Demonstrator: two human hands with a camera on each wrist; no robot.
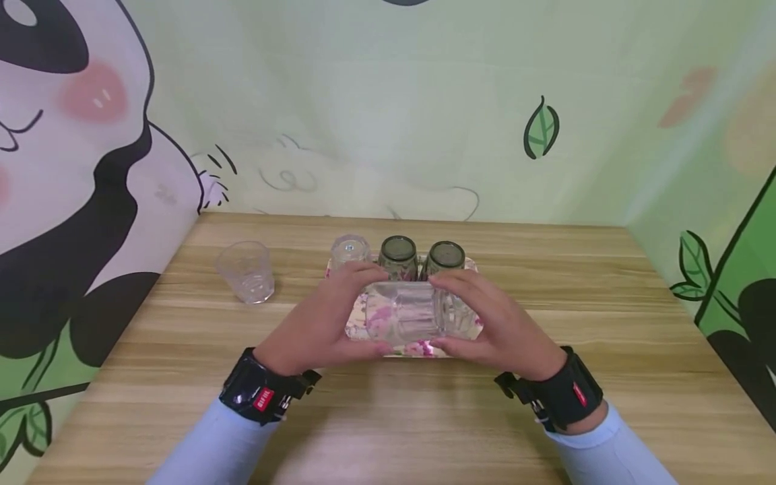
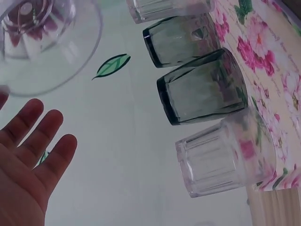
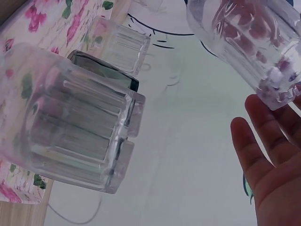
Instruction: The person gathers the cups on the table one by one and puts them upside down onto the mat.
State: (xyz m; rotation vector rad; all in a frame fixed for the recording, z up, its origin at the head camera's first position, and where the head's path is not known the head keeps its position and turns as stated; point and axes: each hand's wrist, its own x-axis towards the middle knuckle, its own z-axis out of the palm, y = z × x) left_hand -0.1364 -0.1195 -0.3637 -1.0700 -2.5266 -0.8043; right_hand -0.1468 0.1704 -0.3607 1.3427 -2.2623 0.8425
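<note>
Between both hands a clear drinking glass (image 1: 403, 313) lies sideways in the air over a floral tray (image 1: 358, 330). My left hand (image 1: 318, 323) holds it at the rim end, some fingers spread away from the glass in the left wrist view. At the base end my right hand (image 1: 500, 323) grips it, fingertips against the base in the right wrist view. Upside down on the tray stand a clear glass (image 1: 350, 248), two smoky grey glasses (image 1: 398, 252) and, nearer the right hand, another clear glass (image 3: 80, 127).
Left of the tray, a separate clear glass (image 1: 247, 273) stands upright on the wooden table (image 1: 576, 296). A pale wall covering (image 1: 376, 135) with panda and leaf drawings rises behind the table and along its sides.
</note>
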